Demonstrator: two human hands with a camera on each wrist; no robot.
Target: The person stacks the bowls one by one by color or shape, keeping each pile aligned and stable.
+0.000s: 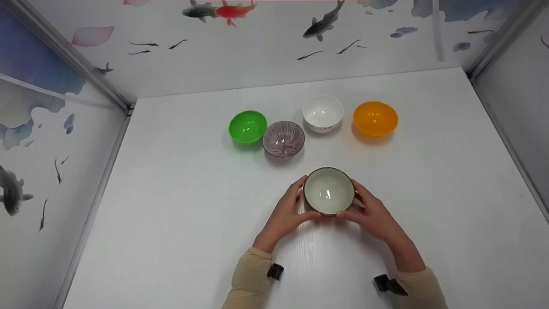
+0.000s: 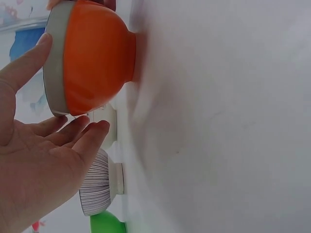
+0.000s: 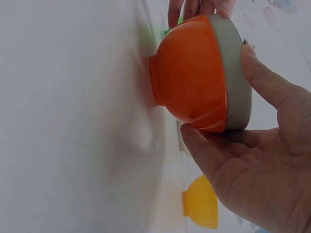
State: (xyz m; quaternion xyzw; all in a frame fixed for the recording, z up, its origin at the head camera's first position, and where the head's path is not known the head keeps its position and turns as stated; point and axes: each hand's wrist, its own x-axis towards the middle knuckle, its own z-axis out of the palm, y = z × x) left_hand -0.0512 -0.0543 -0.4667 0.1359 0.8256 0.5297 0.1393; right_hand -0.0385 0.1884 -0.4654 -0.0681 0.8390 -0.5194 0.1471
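Both hands hold a bowl (image 1: pixel 329 191) with a pale grey-green inside and a thin dark rim. From the side, a grey band (image 2: pixel 57 63) runs above an orange body (image 3: pixel 189 73); I cannot tell whether this is one bowl or two nested. The left hand (image 1: pixel 287 212) grips its left side, thumb at the near rim and fingers along the wall. On the opposite side the right hand (image 1: pixel 372 212) does the same, its thumb also at the near rim. The orange foot is right at the white tabletop (image 1: pixel 180 223).
Behind the hands stand a green bowl (image 1: pixel 248 127), a purple-striped bowl (image 1: pixel 283 139) beside it, a white bowl (image 1: pixel 323 113) and a yellow-orange bowl (image 1: pixel 375 119). Panels (image 1: pixel 274 56) printed with fish border the table at the back and sides.
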